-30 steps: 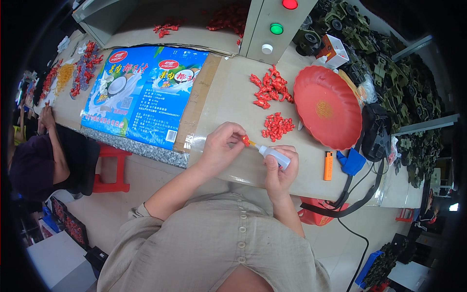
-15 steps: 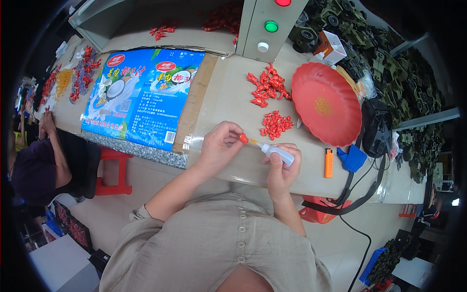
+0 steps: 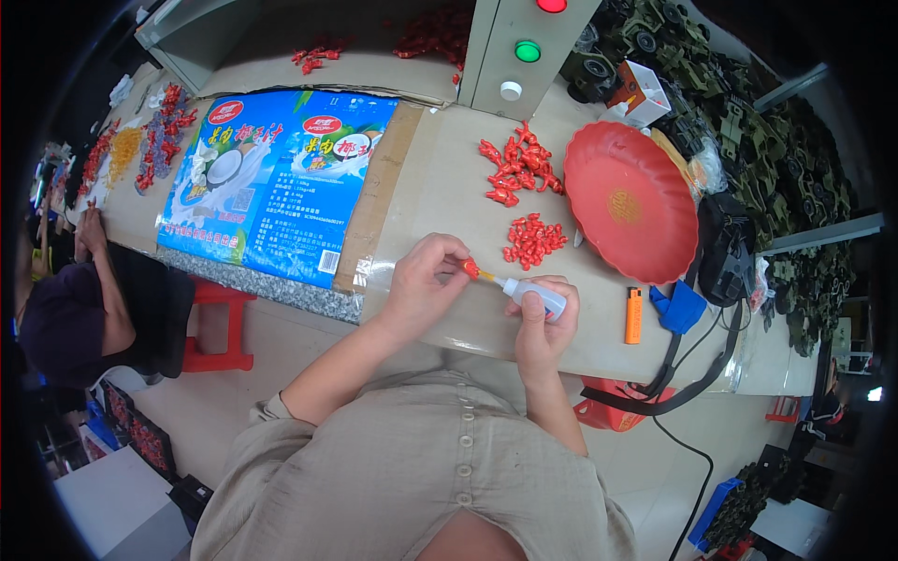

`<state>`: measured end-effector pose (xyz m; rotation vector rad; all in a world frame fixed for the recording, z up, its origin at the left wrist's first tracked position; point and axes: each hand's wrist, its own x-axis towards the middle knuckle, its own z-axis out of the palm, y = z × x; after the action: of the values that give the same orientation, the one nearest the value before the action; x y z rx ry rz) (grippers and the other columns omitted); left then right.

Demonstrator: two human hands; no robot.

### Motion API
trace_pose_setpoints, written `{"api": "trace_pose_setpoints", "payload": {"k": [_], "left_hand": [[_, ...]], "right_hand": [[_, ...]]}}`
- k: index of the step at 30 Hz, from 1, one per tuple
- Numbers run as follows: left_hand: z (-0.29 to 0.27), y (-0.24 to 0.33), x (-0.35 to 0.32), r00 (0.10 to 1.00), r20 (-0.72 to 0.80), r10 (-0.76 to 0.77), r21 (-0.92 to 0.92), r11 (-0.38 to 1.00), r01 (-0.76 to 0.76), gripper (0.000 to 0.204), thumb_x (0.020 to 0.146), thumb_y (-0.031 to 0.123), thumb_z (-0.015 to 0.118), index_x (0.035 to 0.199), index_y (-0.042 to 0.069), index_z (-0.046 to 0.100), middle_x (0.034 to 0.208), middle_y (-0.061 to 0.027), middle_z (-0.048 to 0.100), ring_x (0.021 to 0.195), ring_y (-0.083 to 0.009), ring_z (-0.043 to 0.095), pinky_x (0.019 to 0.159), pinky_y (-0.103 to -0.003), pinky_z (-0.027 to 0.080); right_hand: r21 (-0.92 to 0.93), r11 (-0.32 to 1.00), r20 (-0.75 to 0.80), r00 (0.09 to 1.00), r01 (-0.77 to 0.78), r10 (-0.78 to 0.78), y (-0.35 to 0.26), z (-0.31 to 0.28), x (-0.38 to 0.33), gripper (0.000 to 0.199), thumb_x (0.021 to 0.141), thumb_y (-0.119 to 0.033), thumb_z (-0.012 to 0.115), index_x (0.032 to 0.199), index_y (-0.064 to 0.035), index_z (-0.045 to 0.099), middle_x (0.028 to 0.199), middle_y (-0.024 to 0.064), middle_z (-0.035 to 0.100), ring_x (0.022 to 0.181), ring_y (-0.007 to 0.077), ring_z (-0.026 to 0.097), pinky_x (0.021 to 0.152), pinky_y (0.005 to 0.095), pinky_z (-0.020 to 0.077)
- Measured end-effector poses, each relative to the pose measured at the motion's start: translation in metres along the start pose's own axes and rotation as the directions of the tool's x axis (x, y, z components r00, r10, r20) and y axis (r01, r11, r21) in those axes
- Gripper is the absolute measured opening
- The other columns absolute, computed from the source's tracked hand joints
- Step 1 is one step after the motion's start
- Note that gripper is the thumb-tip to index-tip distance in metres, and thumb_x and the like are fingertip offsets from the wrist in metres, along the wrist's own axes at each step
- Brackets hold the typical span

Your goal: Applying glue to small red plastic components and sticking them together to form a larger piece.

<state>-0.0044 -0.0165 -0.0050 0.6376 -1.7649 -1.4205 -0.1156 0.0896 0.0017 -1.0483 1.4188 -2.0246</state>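
Note:
My left hand (image 3: 428,279) pinches a small red plastic piece (image 3: 470,268) between thumb and fingertips, over the table's front part. Wrapped round a white squeeze glue bottle (image 3: 543,301) is my right hand (image 3: 541,327). The bottle's thin yellowish nozzle points left, its tip at or very near the red piece; contact is too small to tell. Beyond my hands lies a pile of small red pieces (image 3: 534,240). Farther back is a looser heap of larger red figure-like parts (image 3: 520,166).
A red scalloped bowl (image 3: 631,201) stands to the right, with an orange lighter (image 3: 633,316) and a black strap (image 3: 673,404) near it. A flattened blue carton (image 3: 271,187) covers the left. Camouflage toy vehicles (image 3: 786,178) pile up far right. Another person (image 3: 79,313) sits far left.
The view has shifted very slightly. Both hands keep nearly the same pose, with the nozzle still at the red piece.

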Motion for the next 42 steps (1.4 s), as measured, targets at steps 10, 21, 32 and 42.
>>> {"api": "trace_pose_setpoints", "payload": {"k": [10,21,32,42], "left_hand": [[0.000,-0.001,0.000,0.999,-0.019,0.043,0.056,0.998,-0.042,0.021,0.068,-0.009,0.056,0.085,0.000,0.046,0.087,-0.0081,0.051,0.074,-0.0158,0.059,0.063,-0.025,0.051],[-0.003,-0.001,0.000,0.998,0.025,-0.058,-0.113,0.992,0.060,0.019,0.074,-0.006,0.055,0.091,0.001,0.049,0.090,-0.0064,0.054,0.080,-0.0129,0.058,0.069,-0.024,0.049],[-0.007,0.003,0.001,0.983,0.107,-0.151,-0.420,0.889,0.182,0.019,0.074,-0.004,0.058,0.089,0.000,0.048,0.087,-0.0046,0.054,0.077,-0.0091,0.056,0.066,-0.021,0.048],[-0.008,0.009,0.003,0.919,-0.018,0.394,0.409,0.842,-0.353,0.023,0.061,-0.004,0.067,0.076,0.003,0.050,0.077,-0.0098,0.051,0.063,-0.0205,0.055,0.051,-0.028,0.046]], "right_hand": [[-0.022,1.000,0.012,1.000,-0.006,0.007,-0.001,0.001,0.000,0.016,0.082,-0.007,0.051,0.092,0.0001,0.040,0.088,0.0109,0.045,0.063,0.0110,0.049,0.055,0.0224,0.0428],[0.448,0.866,-0.123,0.944,-0.221,0.305,-0.002,-0.003,0.010,0.019,0.086,-0.022,0.048,0.088,-0.0028,0.045,0.077,0.0083,0.051,0.060,0.0140,0.047,0.053,0.0276,0.0385],[0.577,0.766,-0.074,0.916,-0.283,0.394,-0.006,0.000,0.012,0.020,0.086,-0.024,0.048,0.086,-0.0037,0.047,0.075,0.0067,0.050,0.062,0.0137,0.045,0.055,0.0273,0.0364],[0.434,0.882,-0.105,0.962,-0.183,0.252,-0.008,0.002,0.001,0.019,0.086,-0.021,0.047,0.089,-0.0024,0.044,0.080,0.0095,0.051,0.062,0.0142,0.048,0.055,0.0286,0.0404]]}}
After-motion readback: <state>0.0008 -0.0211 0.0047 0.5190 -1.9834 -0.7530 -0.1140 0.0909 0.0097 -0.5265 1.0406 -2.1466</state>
